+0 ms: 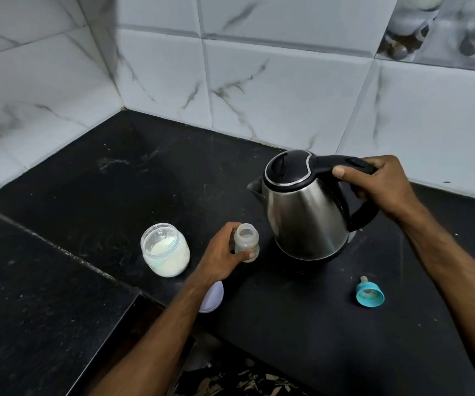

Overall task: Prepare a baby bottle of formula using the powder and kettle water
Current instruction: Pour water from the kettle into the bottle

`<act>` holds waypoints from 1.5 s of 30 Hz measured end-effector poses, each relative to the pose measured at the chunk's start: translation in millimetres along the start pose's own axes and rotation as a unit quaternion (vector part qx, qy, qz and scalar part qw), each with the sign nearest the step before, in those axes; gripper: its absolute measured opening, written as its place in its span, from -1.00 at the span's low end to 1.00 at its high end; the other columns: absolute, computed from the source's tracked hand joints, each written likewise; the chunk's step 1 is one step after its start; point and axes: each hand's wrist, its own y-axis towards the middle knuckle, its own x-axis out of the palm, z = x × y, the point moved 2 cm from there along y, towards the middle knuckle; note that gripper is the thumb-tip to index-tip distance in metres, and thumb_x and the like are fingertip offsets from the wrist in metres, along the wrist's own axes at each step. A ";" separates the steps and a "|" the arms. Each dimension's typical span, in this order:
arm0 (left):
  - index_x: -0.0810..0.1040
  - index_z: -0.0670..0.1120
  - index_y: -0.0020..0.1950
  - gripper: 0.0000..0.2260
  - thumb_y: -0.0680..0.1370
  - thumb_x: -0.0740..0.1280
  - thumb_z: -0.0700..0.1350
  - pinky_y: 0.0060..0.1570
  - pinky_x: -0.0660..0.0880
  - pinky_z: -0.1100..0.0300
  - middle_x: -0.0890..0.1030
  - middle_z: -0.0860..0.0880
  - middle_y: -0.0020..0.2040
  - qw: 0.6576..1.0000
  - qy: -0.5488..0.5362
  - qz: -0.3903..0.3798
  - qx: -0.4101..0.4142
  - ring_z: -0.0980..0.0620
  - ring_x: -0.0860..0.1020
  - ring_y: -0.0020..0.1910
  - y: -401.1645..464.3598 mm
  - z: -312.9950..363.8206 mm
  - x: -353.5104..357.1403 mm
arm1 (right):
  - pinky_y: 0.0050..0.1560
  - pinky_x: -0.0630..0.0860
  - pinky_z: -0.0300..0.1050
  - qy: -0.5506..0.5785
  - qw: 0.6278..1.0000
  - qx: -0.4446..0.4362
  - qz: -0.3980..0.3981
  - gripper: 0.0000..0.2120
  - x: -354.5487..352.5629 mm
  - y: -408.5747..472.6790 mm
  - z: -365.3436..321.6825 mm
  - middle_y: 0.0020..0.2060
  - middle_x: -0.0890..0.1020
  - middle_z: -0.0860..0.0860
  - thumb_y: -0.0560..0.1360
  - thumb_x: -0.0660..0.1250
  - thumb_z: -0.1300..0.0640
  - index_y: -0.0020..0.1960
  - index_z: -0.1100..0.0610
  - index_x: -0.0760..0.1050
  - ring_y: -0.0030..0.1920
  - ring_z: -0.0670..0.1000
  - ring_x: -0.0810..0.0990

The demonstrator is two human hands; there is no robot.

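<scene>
My right hand (384, 181) is wrapped around the black handle of the steel kettle (306, 207), thumb laid along the top of the grip and the other fingers curled under it. The kettle leans a little toward its spout, which points left toward my other hand; I cannot tell whether its base is fully on the tabletop (150, 178) or just lifted off. My left hand (223, 254) holds the small baby bottle (246, 242) upright on the tabletop, thumb on the near side and fingers curled behind it, its open mouth uncapped and just beside the kettle's lower wall, below and short of the spout. Left of that hand, close by but apart from it, stands an open glass jar (165, 250) with white formula powder in its lower half and smeared on the inside wall. Under my left wrist, partly hidden by the forearm, a pale white lid (213, 295) rests on the dark surface. Below my right forearm, well apart from the kettle, lies the teal bottle collar with its teat (370, 294), tipped on its side. Behind everything, white marbled wall tiles (273, 90) meet in a corner.
</scene>
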 end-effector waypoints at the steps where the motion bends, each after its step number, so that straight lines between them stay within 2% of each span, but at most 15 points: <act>1: 0.48 0.05 0.24 -0.51 0.39 0.57 -0.17 0.21 0.55 0.05 0.60 0.09 0.17 1.000 -0.004 0.000 -0.001 0.12 0.58 0.16 -1.2 -0.9 -0.2 | -0.47 0.25 -0.20 0.010 1.000 -0.002 0.010 -0.26 3.9 2.1 1.9 -0.60 0.34 -0.02 0.23 0.50 -0.26 -0.33 0.45 0.35 -0.54 -0.01 0.27; 5: 0.48 0.03 0.26 -0.49 0.37 0.57 -0.10 0.20 0.55 -0.05 0.60 0.05 0.16 1.000 -0.013 -0.002 0.008 0.06 0.59 0.16 -4.6 -2.2 0.7 | -0.49 0.26 -0.22 0.056 0.997 -0.005 0.044 -0.26 23.4 13.8 5.6 -0.61 0.34 0.00 0.27 0.48 -0.26 -0.36 0.45 0.33 -0.55 -0.04 0.27; 9: 0.48 0.02 0.27 -0.50 0.38 0.54 -0.05 0.20 0.54 -0.10 0.60 0.06 0.16 1.000 -0.009 -0.002 0.010 0.04 0.59 0.17 -5.8 -3.0 1.3 | -0.51 0.25 -0.23 0.109 0.991 0.018 0.070 -0.35 52.9 30.7 9.4 -0.65 0.33 -0.06 0.33 0.42 -0.29 -0.42 0.29 0.35 -0.58 -0.05 0.27; 13: 0.49 0.00 0.26 -0.51 0.38 0.53 -0.06 0.19 0.54 -0.11 0.60 0.04 0.16 1.000 -0.004 0.002 0.011 0.03 0.59 0.17 -6.2 -4.5 2.8 | -0.52 0.27 -0.21 0.158 0.982 0.033 0.100 -0.44 88.1 47.0 15.5 -0.67 0.37 -0.02 0.49 0.41 -0.16 -0.53 0.12 0.34 -0.63 -0.04 0.31; 17: 0.48 0.00 0.28 -0.52 0.40 0.53 -0.07 0.20 0.53 -0.11 0.60 0.05 0.16 1.000 0.006 0.005 0.010 0.02 0.58 0.18 -5.5 -5.4 2.3 | -0.54 0.28 -0.22 0.183 0.979 0.032 0.083 -0.40 122.3 61.8 17.6 -0.66 0.39 0.02 0.39 0.39 -0.27 -0.47 0.25 0.42 -0.63 -0.02 0.32; 20: 0.48 0.01 0.28 -0.52 0.41 0.52 -0.06 0.20 0.52 -0.12 0.60 0.06 0.17 1.000 0.013 0.004 0.008 0.01 0.58 0.19 -6.0 -4.7 1.7 | -0.54 0.29 -0.21 0.200 0.977 0.032 0.069 -0.43 146.7 67.9 22.1 -0.65 0.40 0.03 0.45 0.40 -0.19 -0.50 0.20 0.39 -0.63 -0.02 0.32; 23: 0.47 0.04 0.28 -0.52 0.40 0.51 -0.02 0.21 0.51 -0.13 0.60 0.07 0.18 1.000 0.020 0.006 0.006 0.01 0.57 0.20 -6.6 -3.2 1.5 | -0.54 0.28 -0.20 0.216 0.974 0.030 0.057 -0.42 164.4 73.2 26.2 -0.64 0.39 0.07 0.44 0.40 -0.21 -0.50 0.23 0.38 -0.62 0.00 0.31; 31: 0.46 0.05 0.29 -0.51 0.41 0.53 -0.05 0.23 0.51 -0.10 0.59 0.07 0.20 1.000 0.020 0.006 -0.001 0.00 0.56 0.23 -7.0 -4.2 2.3 | -0.52 0.32 -0.19 0.222 0.975 0.012 0.024 -0.28 170.1 82.5 37.5 -0.64 0.39 0.07 0.44 0.36 -0.24 -0.44 0.44 0.37 -0.62 0.00 0.33; 37: 0.46 0.01 0.30 -0.49 0.41 0.55 -0.06 0.23 0.52 -0.06 0.58 0.07 0.20 1.000 0.012 0.009 0.001 0.02 0.56 0.22 -7.7 -4.2 3.0 | -0.53 0.31 -0.19 0.213 0.977 0.004 0.015 -0.36 168.8 82.5 38.4 -0.63 0.39 0.06 0.47 0.36 -0.21 -0.43 0.36 0.41 -0.61 -0.01 0.32; 40: 0.47 0.01 0.30 -0.49 0.40 0.55 -0.08 0.23 0.52 -0.07 0.59 0.05 0.20 1.000 0.007 0.007 -0.001 0.02 0.57 0.22 -7.7 -2.6 2.8 | -0.48 0.36 -0.18 0.198 0.980 -0.007 0.003 -0.35 167.0 80.5 37.3 -0.60 0.43 0.09 0.51 0.32 -0.20 -0.41 0.38 0.42 -0.58 0.00 0.38; 43: 0.47 0.00 0.30 -0.49 0.39 0.55 -0.08 0.23 0.53 -0.05 0.59 0.05 0.20 1.000 0.003 0.006 0.000 0.03 0.57 0.21 -8.6 -1.4 2.6 | -0.31 0.42 -0.13 0.167 0.986 -0.023 0.004 -0.45 162.5 76.1 38.2 -0.49 0.51 0.13 0.56 0.25 -0.18 -0.37 0.25 0.46 -0.43 -0.02 0.47; 45: 0.47 -0.02 0.30 -0.49 0.40 0.55 -0.10 0.23 0.53 -0.03 0.59 0.05 0.20 1.000 0.004 0.003 0.001 0.05 0.57 0.21 -8.7 -0.6 2.2 | -0.19 0.41 -0.18 0.145 0.989 -0.019 0.030 -0.63 156.4 69.6 41.8 -0.37 0.55 -0.04 0.61 0.23 -0.11 -0.26 0.10 0.52 -0.30 -0.13 0.48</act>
